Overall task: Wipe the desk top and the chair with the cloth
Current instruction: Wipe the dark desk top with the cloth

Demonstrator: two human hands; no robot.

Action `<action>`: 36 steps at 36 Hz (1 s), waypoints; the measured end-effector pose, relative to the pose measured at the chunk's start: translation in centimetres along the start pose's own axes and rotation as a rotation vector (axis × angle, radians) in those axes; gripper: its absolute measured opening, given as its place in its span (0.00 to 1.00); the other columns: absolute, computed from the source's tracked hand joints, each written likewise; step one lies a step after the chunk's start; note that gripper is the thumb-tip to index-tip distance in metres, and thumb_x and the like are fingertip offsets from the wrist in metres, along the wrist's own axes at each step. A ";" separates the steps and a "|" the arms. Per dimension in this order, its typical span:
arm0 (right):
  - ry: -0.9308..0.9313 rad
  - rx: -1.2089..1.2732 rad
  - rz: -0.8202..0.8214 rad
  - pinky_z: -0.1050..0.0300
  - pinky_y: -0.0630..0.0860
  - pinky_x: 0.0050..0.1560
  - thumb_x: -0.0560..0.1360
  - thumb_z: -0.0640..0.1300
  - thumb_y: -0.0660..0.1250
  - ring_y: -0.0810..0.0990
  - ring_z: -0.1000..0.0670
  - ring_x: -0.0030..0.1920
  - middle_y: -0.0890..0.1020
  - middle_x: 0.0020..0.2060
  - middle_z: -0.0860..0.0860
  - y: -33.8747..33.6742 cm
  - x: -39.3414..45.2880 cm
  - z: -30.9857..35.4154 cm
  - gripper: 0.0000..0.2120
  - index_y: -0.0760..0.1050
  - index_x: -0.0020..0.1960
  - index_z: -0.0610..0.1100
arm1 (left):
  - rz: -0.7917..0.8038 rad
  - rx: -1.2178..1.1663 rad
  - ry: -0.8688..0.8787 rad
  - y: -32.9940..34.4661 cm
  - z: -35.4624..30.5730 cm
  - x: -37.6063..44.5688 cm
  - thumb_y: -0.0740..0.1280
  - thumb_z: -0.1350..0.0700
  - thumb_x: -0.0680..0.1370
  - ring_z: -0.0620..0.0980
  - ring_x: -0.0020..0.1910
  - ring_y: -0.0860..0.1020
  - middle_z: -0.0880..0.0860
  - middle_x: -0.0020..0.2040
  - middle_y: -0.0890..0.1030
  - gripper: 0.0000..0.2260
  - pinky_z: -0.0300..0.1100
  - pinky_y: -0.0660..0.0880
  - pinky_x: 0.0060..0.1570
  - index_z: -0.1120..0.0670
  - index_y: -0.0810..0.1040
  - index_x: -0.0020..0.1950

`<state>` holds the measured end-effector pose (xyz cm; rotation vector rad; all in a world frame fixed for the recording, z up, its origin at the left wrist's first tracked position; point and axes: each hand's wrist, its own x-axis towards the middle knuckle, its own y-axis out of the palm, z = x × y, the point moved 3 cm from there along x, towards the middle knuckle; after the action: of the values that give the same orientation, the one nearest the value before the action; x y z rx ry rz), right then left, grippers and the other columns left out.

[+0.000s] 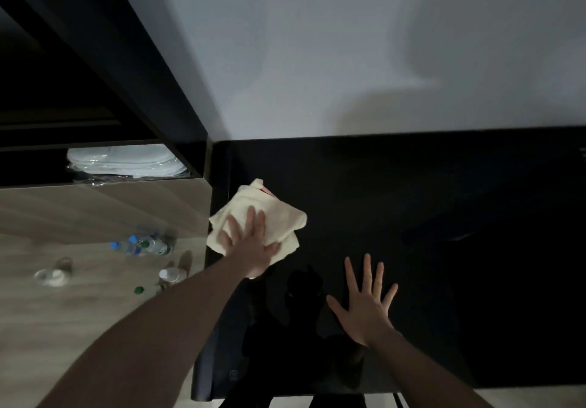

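A cream cloth [279, 214] with a red mark lies folded on the glossy black desk top [444, 217], near its left edge. My left hand [250, 242] presses flat on the cloth with straight fingers. My right hand [367, 303] rests flat on the desk top to the right, fingers spread wide, holding nothing. A dark chair [222, 360] shows below the desk's front edge at the bottom centre, partly hidden by my left forearm.
A wooden counter [95, 211] adjoins the desk on the left, carrying several plastic water bottles [142, 245], a glass [54, 272] and a green cap [139, 290]. A dark shelf above it holds wrapped white items [126, 161]. A pale wall [348, 58] stands behind the desk.
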<state>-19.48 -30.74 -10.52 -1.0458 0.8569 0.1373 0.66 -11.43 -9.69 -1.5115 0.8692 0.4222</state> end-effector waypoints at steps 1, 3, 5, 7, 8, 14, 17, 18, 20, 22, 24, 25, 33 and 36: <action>-0.015 0.018 -0.021 0.31 0.31 0.73 0.80 0.69 0.50 0.21 0.40 0.74 0.22 0.75 0.49 -0.2 -0.3 -0.2 0.41 0.26 0.78 0.58 | 0.014 0.000 0.006 0.2 -1.3 -0.1 0.48 0.31 0.82 0.68 0.76 0.26 0.47 0.79 0.24 0.38 0.68 0.36 0.75 0.45 0.27 0.80; -0.039 0.065 -0.067 0.35 0.33 0.75 0.81 0.65 0.52 0.25 0.44 0.76 0.28 0.78 0.52 -0.7 -0.8 -0.7 0.38 0.32 0.80 0.57 | 0.070 0.001 0.039 0.3 -4.1 -0.5 0.47 0.32 0.82 0.69 0.76 0.26 0.48 0.79 0.24 0.38 0.68 0.37 0.75 0.46 0.27 0.80; -0.044 0.115 -0.110 0.39 0.36 0.78 0.82 0.61 0.55 0.30 0.47 0.79 0.33 0.80 0.53 -1.2 -1.3 -1.3 0.37 0.36 0.82 0.56 | 0.137 0.022 0.107 0.2 -6.4 -0.7 0.49 0.33 0.83 0.69 0.76 0.27 0.48 0.80 0.26 0.37 0.67 0.38 0.76 0.47 0.30 0.81; -0.036 0.145 -0.148 0.42 0.41 0.80 0.82 0.58 0.57 0.34 0.48 0.80 0.37 0.81 0.51 -1.7 -1.9 -1.8 0.37 0.37 0.82 0.55 | 0.178 0.063 0.183 -0.2 -7.6 -0.8 0.49 0.35 0.84 0.67 0.79 0.31 0.48 0.82 0.32 0.34 0.64 0.42 0.78 0.47 0.37 0.83; -0.029 0.159 -0.168 0.43 0.43 0.80 0.82 0.56 0.57 0.36 0.47 0.81 0.39 0.81 0.51 -2.0 -2.1 -2.0 0.37 0.37 0.82 0.54 | 0.194 0.031 0.203 -0.6 -7.7 -0.8 0.50 0.36 0.84 0.64 0.80 0.34 0.48 0.83 0.36 0.33 0.62 0.43 0.79 0.46 0.41 0.84; -0.031 0.214 -0.307 0.43 0.44 0.80 0.82 0.51 0.59 0.38 0.46 0.81 0.42 0.82 0.51 -4.6 -2.1 1.0 0.37 0.40 0.82 0.54 | -0.117 -0.308 0.336 -3.8 -4.6 -2.9 0.60 0.57 0.83 0.53 0.80 0.58 0.48 0.82 0.57 0.30 0.50 0.62 0.76 0.46 0.53 0.84; -0.106 0.197 -0.323 0.41 0.43 0.79 0.82 0.52 0.59 0.37 0.45 0.81 0.40 0.81 0.51 -5.6 -0.9 4.6 0.38 0.38 0.81 0.56 | -0.170 -0.252 0.247 -2.6 0.1 -3.7 0.59 0.57 0.83 0.56 0.82 0.49 0.50 0.84 0.49 0.31 0.55 0.54 0.80 0.48 0.52 0.84; -0.127 0.189 -0.314 0.39 0.42 0.79 0.82 0.54 0.59 0.36 0.44 0.80 0.39 0.81 0.52 -5.8 -0.3 5.9 0.38 0.37 0.81 0.57 | -0.159 -0.211 0.204 -2.0 1.9 -4.0 0.60 0.56 0.83 0.56 0.83 0.47 0.50 0.84 0.47 0.31 0.55 0.53 0.80 0.48 0.51 0.84; -0.155 0.154 -0.263 0.36 0.40 0.78 0.81 0.60 0.59 0.33 0.43 0.80 0.34 0.80 0.52 -5.8 1.1 8.5 0.40 0.36 0.81 0.58 | -0.124 -0.114 0.140 -0.8 4.8 -4.9 0.63 0.52 0.82 0.57 0.83 0.44 0.49 0.84 0.42 0.35 0.54 0.51 0.81 0.48 0.48 0.85; -0.171 0.074 -0.199 0.32 0.40 0.77 0.80 0.65 0.57 0.29 0.40 0.78 0.30 0.78 0.50 -5.3 2.5 11.2 0.41 0.33 0.80 0.59 | -0.104 -0.056 0.115 0.4 7.1 -5.7 0.65 0.49 0.82 0.56 0.83 0.41 0.48 0.84 0.39 0.38 0.54 0.50 0.81 0.48 0.45 0.85; -0.150 0.004 -0.143 0.29 0.44 0.76 0.77 0.69 0.57 0.32 0.36 0.78 0.31 0.78 0.48 -4.7 3.7 13.5 0.43 0.34 0.80 0.61 | -0.083 -0.025 0.112 1.3 8.7 -6.2 0.66 0.47 0.81 0.55 0.83 0.40 0.47 0.83 0.37 0.40 0.54 0.51 0.81 0.47 0.43 0.85; -0.121 0.009 -0.123 0.28 0.47 0.75 0.75 0.70 0.60 0.35 0.35 0.78 0.33 0.79 0.46 -4.5 4.2 14.3 0.45 0.36 0.79 0.62 | -0.070 -0.008 0.114 1.6 9.1 -6.5 0.67 0.46 0.81 0.55 0.83 0.40 0.47 0.83 0.37 0.42 0.53 0.52 0.80 0.47 0.42 0.84; -0.147 -0.124 -0.021 0.18 0.34 0.66 0.81 0.65 0.54 0.20 0.37 0.73 0.20 0.73 0.50 -2.9 5.8 13.0 0.41 0.25 0.77 0.60 | -0.055 0.078 0.164 2.6 7.1 -6.9 0.72 0.45 0.77 0.55 0.82 0.37 0.48 0.83 0.34 0.48 0.53 0.47 0.81 0.47 0.40 0.84; -0.149 -0.139 -0.015 0.19 0.33 0.67 0.81 0.66 0.52 0.21 0.38 0.74 0.21 0.74 0.50 -3.6 6.0 11.4 0.40 0.25 0.76 0.61 | -0.034 0.120 0.185 2.5 4.4 -6.7 0.74 0.44 0.76 0.55 0.82 0.36 0.48 0.82 0.33 0.50 0.55 0.47 0.81 0.47 0.40 0.84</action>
<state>-7.35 -25.16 -9.50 -1.1569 0.7114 0.2622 -4.41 -5.21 -7.28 -1.4684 0.9945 0.2033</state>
